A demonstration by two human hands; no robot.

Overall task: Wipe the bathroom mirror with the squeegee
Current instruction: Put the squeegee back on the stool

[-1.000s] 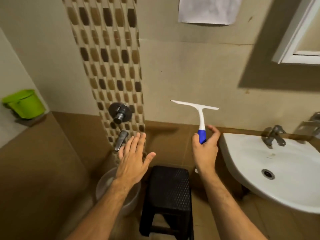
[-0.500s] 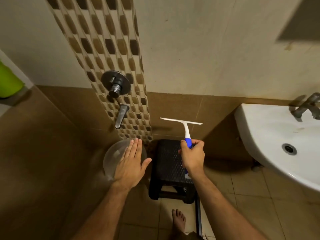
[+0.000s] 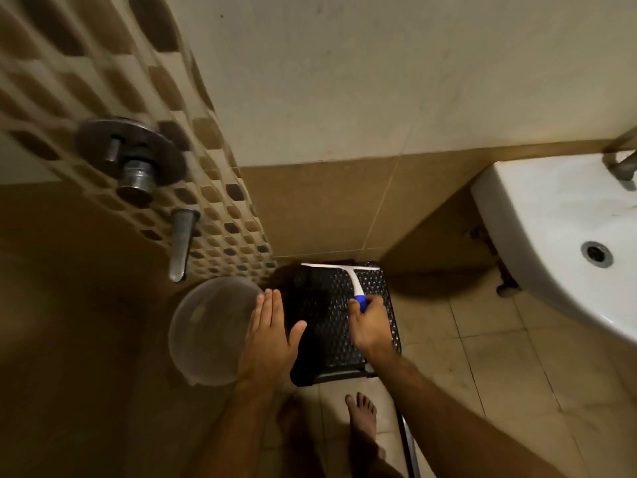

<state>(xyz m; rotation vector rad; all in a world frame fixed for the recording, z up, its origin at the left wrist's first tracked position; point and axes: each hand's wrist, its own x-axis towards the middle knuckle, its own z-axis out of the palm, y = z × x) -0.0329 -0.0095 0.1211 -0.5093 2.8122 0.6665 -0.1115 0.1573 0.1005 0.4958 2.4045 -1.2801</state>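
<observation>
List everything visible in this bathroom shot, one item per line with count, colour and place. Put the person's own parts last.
squeegee: 1, white with blue grip, over the stool, blade at the stool's far edge
stool: 1, black, on the floor against the wall, centre
bowl: 1, clear, on the floor left of the stool, below the spout
spout: 1, grey metal, on the mosaic tile strip, left
valve knob: 1, dark metal, above the spout
sink: 1, white, right edge
sink tap: 1, metal, partly cut off, far right
left hand: 1, open and flat, over the bowl's right rim
right hand: 1, closed on the squeegee's grip
feet: 2, bare, bottom centre
</observation>
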